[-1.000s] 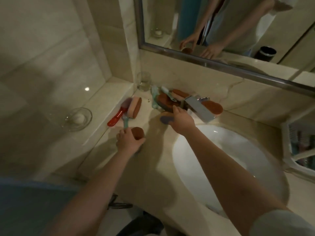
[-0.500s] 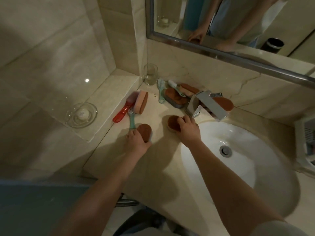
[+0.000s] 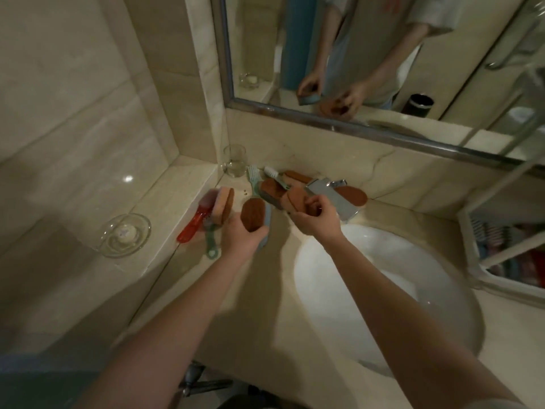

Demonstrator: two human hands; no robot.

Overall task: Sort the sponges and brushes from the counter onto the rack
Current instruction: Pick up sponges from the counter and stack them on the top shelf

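Observation:
My left hand (image 3: 240,237) grips a brown oval sponge with a blue backing (image 3: 253,214), lifted off the counter. My right hand (image 3: 317,218) holds a second brown oval sponge (image 3: 296,199) in front of the faucet. On the counter behind lie more brown sponges (image 3: 272,188) (image 3: 352,194), a white-headed brush (image 3: 272,174) and a green brush (image 3: 253,175). To the left rest a pink-and-brown sponge (image 3: 224,203), a red-handled brush (image 3: 194,222) and a teal-handled brush (image 3: 211,246). A white rack (image 3: 483,264) stands at the right edge.
A chrome faucet (image 3: 331,196) juts over the white basin (image 3: 383,296). A drinking glass (image 3: 234,160) sits in the back corner. A glass dish (image 3: 125,234) rests on the raised ledge at the left. A mirror (image 3: 383,69) hangs above the counter.
Both hands have lifted their brown sponges off the counter and raised them. The view has shifted so the rack at the right shows more.

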